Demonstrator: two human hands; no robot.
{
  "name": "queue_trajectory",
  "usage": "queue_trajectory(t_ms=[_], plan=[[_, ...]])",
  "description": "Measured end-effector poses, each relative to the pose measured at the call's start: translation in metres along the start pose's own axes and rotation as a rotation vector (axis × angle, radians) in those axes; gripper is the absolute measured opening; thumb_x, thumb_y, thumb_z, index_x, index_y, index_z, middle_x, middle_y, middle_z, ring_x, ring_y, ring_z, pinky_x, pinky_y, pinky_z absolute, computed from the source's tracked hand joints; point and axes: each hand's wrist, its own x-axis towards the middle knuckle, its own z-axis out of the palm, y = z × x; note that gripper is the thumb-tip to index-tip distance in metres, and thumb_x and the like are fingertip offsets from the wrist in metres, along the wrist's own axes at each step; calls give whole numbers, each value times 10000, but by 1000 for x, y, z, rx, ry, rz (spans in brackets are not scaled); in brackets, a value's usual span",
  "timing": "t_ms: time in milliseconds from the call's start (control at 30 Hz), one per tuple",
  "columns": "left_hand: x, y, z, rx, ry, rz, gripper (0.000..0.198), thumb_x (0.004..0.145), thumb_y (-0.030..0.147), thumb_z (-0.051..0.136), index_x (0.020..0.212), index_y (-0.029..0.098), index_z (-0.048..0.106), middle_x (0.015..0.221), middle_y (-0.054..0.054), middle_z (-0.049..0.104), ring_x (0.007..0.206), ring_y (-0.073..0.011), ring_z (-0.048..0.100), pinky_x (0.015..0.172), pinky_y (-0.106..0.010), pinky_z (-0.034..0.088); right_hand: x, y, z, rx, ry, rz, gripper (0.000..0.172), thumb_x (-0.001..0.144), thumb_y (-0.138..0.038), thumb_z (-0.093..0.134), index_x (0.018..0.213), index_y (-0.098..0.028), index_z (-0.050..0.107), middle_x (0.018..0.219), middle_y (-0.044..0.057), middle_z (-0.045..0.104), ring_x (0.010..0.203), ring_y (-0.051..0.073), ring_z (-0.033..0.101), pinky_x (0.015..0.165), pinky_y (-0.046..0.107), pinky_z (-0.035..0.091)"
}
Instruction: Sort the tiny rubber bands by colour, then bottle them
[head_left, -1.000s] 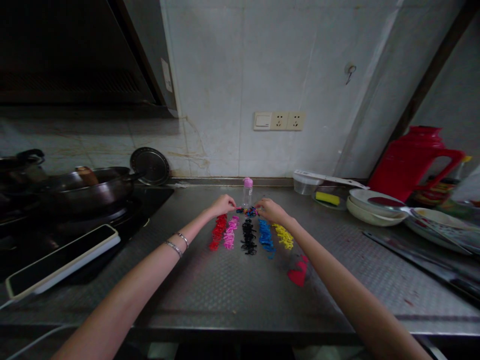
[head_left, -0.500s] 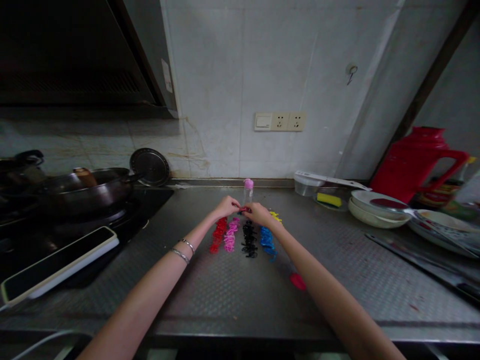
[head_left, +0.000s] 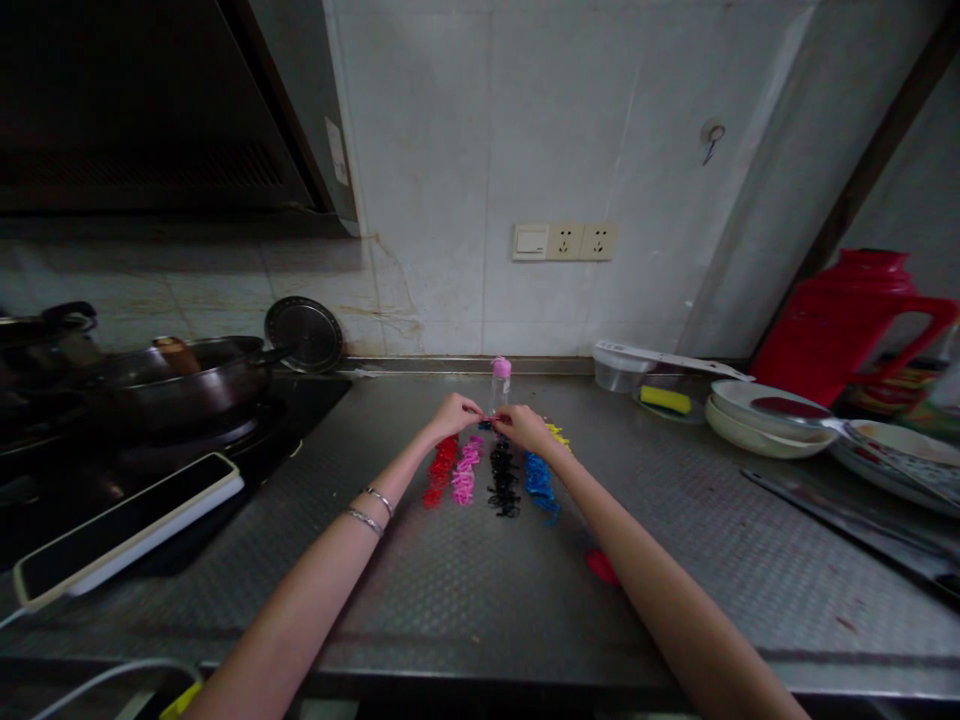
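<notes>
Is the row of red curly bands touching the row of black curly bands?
Apart. The head view shows the row of red curly bands and the row of black curly bands with a row of pink curly bands lying between them.

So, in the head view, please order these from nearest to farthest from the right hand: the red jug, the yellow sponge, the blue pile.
1. blue pile, just beneath the right hand, on the person's side.
2. yellow sponge, farther right, beside the bowls.
3. red jug, at the far right.
</notes>
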Motion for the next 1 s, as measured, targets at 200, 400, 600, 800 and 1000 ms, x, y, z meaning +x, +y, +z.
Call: queue_trajectory(t_ms=[200,400,600,800,1000], plan=[[2,-7,-2,-24,-16,-5,284,656,325,631,780,87,724,691,-82,685,604,-143,563,585,-233,409,-2,7,2,-18,-16,16,242,836,-353,480,918,-224,668,845,35,677,792,145,607,595,190,350],[0,-3,-8,-13,-14,-35,234,648,293,643,749,99,724,661,-67,677,581,-127,535,559,-225,381,-2,10,1,-32,5,37,239,829,-344,477,912,-243,677,837,32,679,794,157,605,586,196,346],[-1,0,-14,-2,-30,-42,262,652,318,643,757,93,724,653,-65,670,553,-112,507,536,-217,360,-4,13,-2,-25,22,58,241,827,-337,483,939,-244,674,897,38,679,840,163,599,625,192,371],[-4,-4,-14,103,-152,-58,219,645,252,621,764,105,732,603,-43,655,506,-97,471,492,-207,327,-6,16,-1,-66,51,42,235,827,-329,487,917,-223,676,927,54,669,891,178,586,677,206,395],[-5,-3,-10,210,-217,-45,222,635,166,574,778,113,735,631,-49,671,528,-106,503,512,-203,353,-7,16,-1,-59,56,38,221,816,-308,507,920,-217,680,962,58,661,922,175,571,721,208,404]])
